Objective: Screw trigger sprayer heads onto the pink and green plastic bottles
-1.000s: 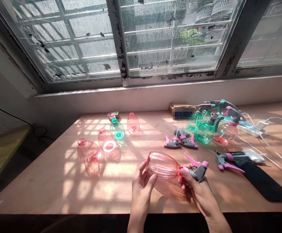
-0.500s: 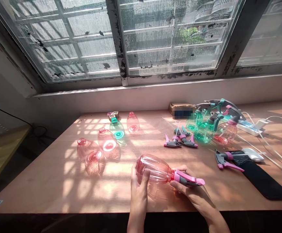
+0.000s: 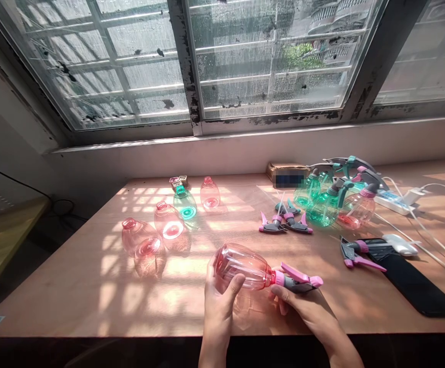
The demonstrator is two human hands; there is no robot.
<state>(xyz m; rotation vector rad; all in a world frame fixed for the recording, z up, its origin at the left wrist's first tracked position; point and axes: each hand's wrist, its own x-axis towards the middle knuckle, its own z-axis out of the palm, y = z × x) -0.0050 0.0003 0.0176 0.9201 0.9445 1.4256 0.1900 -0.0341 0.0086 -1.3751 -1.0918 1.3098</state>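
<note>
The pink bottle [image 3: 245, 266] is tipped sideways, low in the middle of the frame. The left hand [image 3: 219, 299] cups its fat end; the right hand [image 3: 298, 304] holds the spray top [image 3: 301, 283] near its ring [image 3: 279, 278]. The bottle looks light but slippery; its fat end seems best to hold.

Bottle [image 3: 241, 267]: see-through, pink, fat, tipped on side, bottom left, neck right, held over worktop [image 3: 169, 306] near front edge. Spray top [image 3: 299, 287]: grey, pink ring at bottle neck, pink trigger [image 3: 294, 273] facing up.
</note>
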